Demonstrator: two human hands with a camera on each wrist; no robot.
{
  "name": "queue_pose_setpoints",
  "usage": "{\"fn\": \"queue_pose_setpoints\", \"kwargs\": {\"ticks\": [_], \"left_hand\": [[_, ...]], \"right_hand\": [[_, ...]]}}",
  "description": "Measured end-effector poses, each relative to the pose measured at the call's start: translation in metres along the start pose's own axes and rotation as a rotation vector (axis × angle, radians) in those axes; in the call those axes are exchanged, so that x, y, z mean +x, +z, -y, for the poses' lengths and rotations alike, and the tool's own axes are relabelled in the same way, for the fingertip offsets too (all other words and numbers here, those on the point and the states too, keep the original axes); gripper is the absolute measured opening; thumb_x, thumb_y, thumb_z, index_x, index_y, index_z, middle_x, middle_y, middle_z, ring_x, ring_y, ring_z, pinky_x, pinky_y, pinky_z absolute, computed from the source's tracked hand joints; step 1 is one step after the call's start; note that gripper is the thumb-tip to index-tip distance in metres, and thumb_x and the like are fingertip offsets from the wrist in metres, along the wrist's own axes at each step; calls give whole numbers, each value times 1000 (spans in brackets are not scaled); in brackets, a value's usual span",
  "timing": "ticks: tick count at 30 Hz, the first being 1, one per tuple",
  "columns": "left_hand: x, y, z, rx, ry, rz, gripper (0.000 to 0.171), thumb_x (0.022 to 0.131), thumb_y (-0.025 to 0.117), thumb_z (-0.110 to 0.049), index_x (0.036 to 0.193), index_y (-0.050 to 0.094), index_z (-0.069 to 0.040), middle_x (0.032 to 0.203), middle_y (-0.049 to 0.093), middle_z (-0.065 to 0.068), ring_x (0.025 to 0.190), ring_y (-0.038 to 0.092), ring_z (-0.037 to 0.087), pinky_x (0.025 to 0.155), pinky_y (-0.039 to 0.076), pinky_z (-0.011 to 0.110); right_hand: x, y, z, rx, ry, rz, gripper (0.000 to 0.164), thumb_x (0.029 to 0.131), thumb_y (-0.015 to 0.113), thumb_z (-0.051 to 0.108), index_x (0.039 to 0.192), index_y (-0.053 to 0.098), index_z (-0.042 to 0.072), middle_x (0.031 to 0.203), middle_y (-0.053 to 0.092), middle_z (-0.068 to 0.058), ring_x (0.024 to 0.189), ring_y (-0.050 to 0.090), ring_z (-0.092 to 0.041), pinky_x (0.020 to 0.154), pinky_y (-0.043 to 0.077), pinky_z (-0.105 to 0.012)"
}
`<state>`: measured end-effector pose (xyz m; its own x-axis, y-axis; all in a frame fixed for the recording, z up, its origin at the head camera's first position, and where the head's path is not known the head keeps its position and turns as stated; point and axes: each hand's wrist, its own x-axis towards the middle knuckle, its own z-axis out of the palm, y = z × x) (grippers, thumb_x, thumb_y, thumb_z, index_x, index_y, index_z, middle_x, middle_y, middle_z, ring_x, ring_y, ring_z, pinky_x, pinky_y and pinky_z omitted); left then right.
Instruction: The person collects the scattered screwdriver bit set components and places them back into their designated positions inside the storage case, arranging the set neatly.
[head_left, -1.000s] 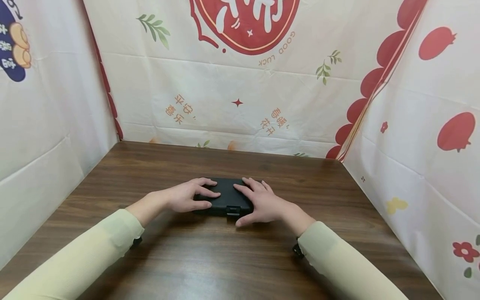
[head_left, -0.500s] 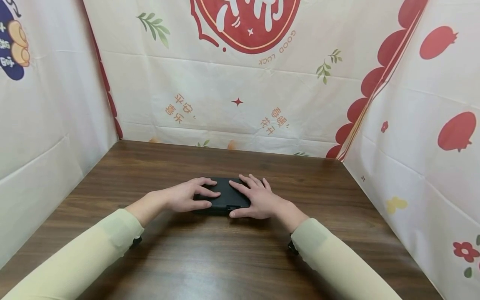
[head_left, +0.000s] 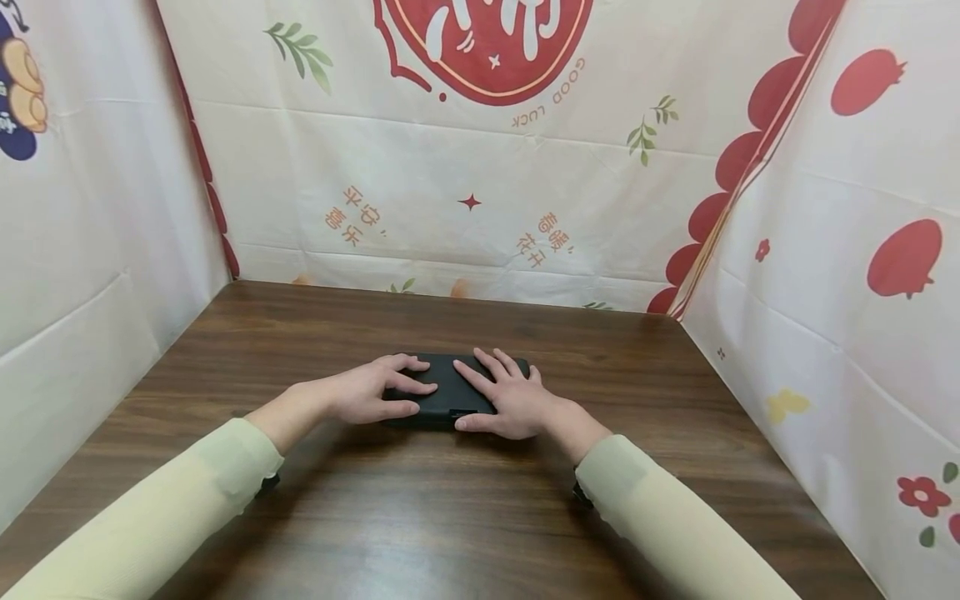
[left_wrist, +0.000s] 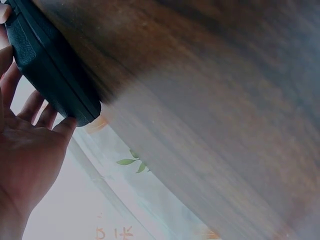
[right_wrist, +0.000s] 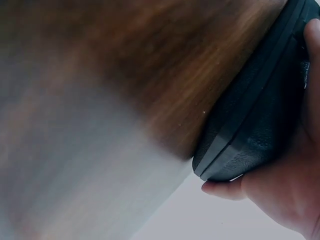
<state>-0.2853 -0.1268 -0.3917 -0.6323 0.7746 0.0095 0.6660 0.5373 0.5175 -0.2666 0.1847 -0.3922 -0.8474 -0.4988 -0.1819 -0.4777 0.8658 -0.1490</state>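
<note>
A black hard plastic case (head_left: 442, 392) with a textured surface lies flat on the table, its lid down and a latch (head_left: 461, 412) on its front edge. My left hand (head_left: 363, 393) rests on its left part, fingers spread over the lid and thumb by the front edge. On the right part lies my right hand (head_left: 517, 404), fingers straight and spread on top, its thumb at the front edge by the latch. In the left wrist view, fingertips touch the end of the case (left_wrist: 52, 62). The right wrist view has the case (right_wrist: 255, 125) beside the hand (right_wrist: 285, 190).
The brown wood-grain table (head_left: 390, 517) extends around the case. A printed white cloth (head_left: 427, 167) hangs behind it, with more cloth at the left and right sides. Both forearms wear pale sleeves (head_left: 150, 517), with a dark strap at each wrist.
My right hand has shifted left and farther onto the lid, and its thumb has come up to the latch, which stood out in view before. The left hand and the case stay put.
</note>
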Motion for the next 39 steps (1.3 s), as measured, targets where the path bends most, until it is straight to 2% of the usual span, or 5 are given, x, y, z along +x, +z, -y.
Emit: {"fn": "queue_pose_setpoints", "kwargs": {"ticks": [13,26,32,35,39], "left_hand": [[0,0,0,-3,-14,-3,46,111,67,-32,156,64,-25,176,40,12,165,28,45,130,29,67],[2,-2,-3,37,-10,-3,45,111,68,-31,155,65,-24,174,43,15,161,38,43,127,35,64],[3,-3,-8,32,-20,9,46,111,67,-30,156,65,-22,174,42,15,160,40,42,127,37,62],[3,2,-8,21,-42,-5,54,111,66,-38,162,58,-20,175,39,14,161,40,40,128,37,61],[-3,8,-7,28,-125,-57,75,109,64,-54,171,43,-18,177,34,12,161,41,37,127,38,59]], "right_hand": [[4,4,0,-23,18,5,91,102,45,84,176,5,48,187,0,-4,173,0,-38,123,14,-86],[3,4,1,-2,17,-22,92,102,46,84,177,10,45,187,3,-4,173,0,-37,123,14,-86],[0,3,-3,63,-12,-35,89,104,44,83,177,14,42,187,6,-6,173,1,-38,126,5,-83],[-5,3,-10,147,-10,-50,86,106,42,80,177,16,39,187,8,-6,173,3,-38,130,-1,-78],[-20,2,-21,193,17,-85,86,108,42,76,178,16,33,187,9,-6,173,6,-38,132,-3,-73]]}}
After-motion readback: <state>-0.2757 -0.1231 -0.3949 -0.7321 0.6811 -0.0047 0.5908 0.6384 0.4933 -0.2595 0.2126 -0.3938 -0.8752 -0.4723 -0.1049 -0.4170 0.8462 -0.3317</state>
